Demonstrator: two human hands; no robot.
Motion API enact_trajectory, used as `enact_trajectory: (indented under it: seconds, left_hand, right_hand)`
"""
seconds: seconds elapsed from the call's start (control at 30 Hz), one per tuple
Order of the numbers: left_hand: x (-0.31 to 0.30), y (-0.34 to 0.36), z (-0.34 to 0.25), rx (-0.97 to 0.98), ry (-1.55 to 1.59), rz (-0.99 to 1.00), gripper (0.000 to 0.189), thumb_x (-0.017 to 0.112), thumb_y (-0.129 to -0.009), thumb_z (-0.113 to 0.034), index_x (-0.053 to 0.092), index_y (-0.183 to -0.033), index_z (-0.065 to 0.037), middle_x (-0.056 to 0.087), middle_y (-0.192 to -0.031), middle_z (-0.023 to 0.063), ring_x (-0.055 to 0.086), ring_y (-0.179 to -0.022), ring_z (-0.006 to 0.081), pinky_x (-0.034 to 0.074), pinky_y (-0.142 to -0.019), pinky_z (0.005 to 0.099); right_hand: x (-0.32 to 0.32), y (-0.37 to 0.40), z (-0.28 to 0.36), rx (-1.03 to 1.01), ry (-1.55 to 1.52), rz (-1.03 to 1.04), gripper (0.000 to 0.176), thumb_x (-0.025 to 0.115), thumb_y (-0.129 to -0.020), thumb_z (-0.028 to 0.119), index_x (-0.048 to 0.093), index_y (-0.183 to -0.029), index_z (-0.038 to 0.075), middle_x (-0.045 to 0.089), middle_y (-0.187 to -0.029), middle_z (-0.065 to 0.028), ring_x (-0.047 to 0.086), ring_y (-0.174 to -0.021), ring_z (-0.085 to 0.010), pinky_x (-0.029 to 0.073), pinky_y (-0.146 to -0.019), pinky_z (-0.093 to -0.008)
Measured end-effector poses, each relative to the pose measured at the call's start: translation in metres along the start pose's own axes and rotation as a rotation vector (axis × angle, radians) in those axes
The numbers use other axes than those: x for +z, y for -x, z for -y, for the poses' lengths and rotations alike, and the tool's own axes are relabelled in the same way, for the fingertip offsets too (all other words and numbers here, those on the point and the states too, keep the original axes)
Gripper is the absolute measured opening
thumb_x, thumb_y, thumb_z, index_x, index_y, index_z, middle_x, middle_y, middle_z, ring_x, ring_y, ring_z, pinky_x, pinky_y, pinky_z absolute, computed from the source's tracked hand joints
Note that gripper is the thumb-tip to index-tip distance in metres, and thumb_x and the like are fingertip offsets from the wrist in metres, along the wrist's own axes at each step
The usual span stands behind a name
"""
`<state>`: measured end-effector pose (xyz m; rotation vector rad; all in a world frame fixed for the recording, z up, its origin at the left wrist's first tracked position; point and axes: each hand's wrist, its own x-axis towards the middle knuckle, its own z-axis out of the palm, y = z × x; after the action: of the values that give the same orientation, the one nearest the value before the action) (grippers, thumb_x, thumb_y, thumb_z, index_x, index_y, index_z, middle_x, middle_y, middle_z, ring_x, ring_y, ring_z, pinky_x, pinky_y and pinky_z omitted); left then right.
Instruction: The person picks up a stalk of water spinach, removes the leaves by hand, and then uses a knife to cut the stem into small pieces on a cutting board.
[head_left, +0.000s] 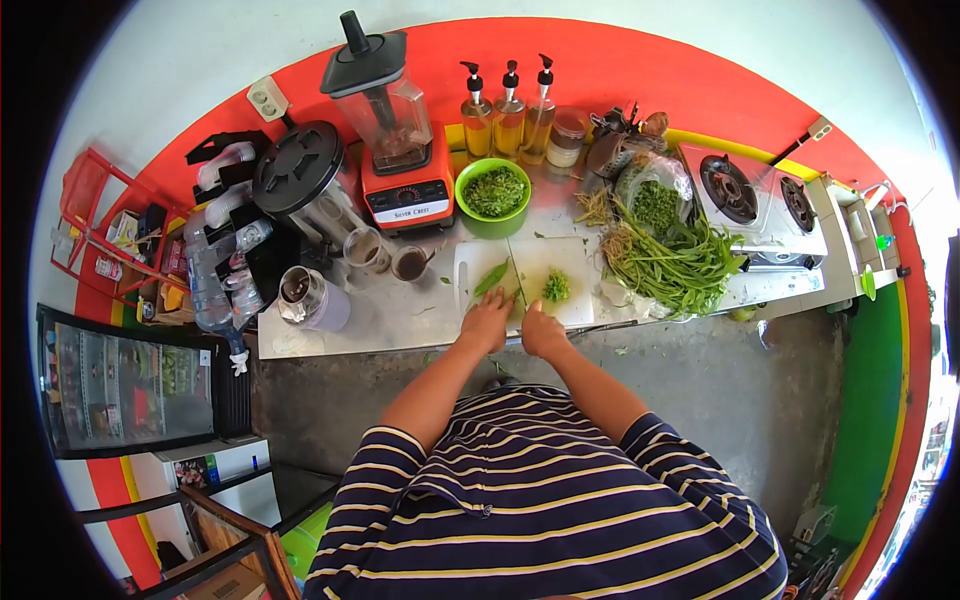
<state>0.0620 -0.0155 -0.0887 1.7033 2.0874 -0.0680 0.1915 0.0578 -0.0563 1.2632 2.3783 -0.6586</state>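
Observation:
A white cutting board (470, 262) lies on the metal counter in front of me. My left hand (486, 320) presses its fingers onto long green leaves (491, 279) on the board's left half. My right hand (543, 331) is closed in a fist at the board's front edge. From it a knife (516, 268) extends away across the board, its thin blade seen nearly edge-on. A small heap of chopped greens (556, 286) sits right of the blade. Behind the board stands a lime-green bowl (494, 226) filled with chopped greens.
Uncut leafy greens (680, 255) and a plastic bag of chopped greens (657, 200) lie to the right, before a gas stove (745, 200). A red blender (405, 185), two cups, a steel canister (312, 300) and a large lidded container (305, 180) stand left. Several pump bottles (508, 125) line the wall.

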Motion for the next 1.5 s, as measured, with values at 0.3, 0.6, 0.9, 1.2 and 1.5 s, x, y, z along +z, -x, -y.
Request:
enact_trajectory:
  seconds: [0.3,0.6,0.9,1.2,1.5]
  left_hand:
    - [-0.005,0.006,-0.002,0.000,0.035,0.027,0.085,0.071,-0.082,-0.018,0.030,-0.156,-0.014,0.022,-0.164,0.0170,0.028,-0.149,0.0362,0.040,-0.113,0.0447]
    - [-0.005,0.005,-0.004,-0.026,0.096,0.058,0.085,0.067,-0.081,-0.012,0.030,-0.157,-0.015,0.019,-0.165,0.0149,0.024,-0.150,0.0345,0.039,-0.114,0.0463]
    - [-0.003,0.013,-0.008,-0.079,0.160,0.036,0.089,0.069,-0.079,-0.016,0.027,-0.158,-0.019,0.013,-0.167,0.0099,0.016,-0.153,0.0310,0.029,-0.117,0.0541]
    - [0.023,0.022,-0.001,-0.051,0.244,-0.090,0.098,0.073,-0.076,-0.025,0.022,-0.160,-0.024,0.005,-0.169,0.0053,0.005,-0.155,0.0282,0.009,-0.120,0.0618]
    - [0.020,0.022,0.002,-0.048,0.281,-0.062,0.096,0.074,-0.078,-0.028,0.023,-0.159,-0.020,0.004,-0.169,0.0059,0.004,-0.156,0.0278,0.007,-0.120,0.0615]
  right_hand:
    - [0.003,0.002,0.002,-0.037,-0.001,0.053,0.044,0.065,-0.087,0.010,0.039,-0.120,-0.005,0.068,-0.111,-0.0295,0.069,-0.105,-0.0413,0.056,-0.089,-0.0462]
    - [-0.015,-0.007,0.006,0.006,-0.100,0.076,0.040,0.065,-0.086,0.005,0.040,-0.116,-0.003,0.069,-0.106,-0.0304,0.068,-0.106,-0.0429,0.055,-0.089,-0.0480]
    - [0.006,-0.007,-0.001,-0.069,-0.063,-0.047,0.035,0.060,-0.088,0.004,0.040,-0.115,-0.005,0.067,-0.107,-0.0337,0.070,-0.099,-0.0442,0.058,-0.083,-0.0477]
    - [0.010,0.009,0.002,-0.015,-0.095,0.032,0.036,0.060,-0.088,0.004,0.041,-0.116,-0.006,0.066,-0.110,-0.0348,0.067,-0.107,-0.0440,0.054,-0.091,-0.0494]
    - [0.015,0.008,0.006,0.019,-0.099,0.047,0.035,0.060,-0.091,0.011,0.042,-0.117,-0.002,0.068,-0.111,-0.0289,0.068,-0.106,-0.0425,0.055,-0.090,-0.0471]
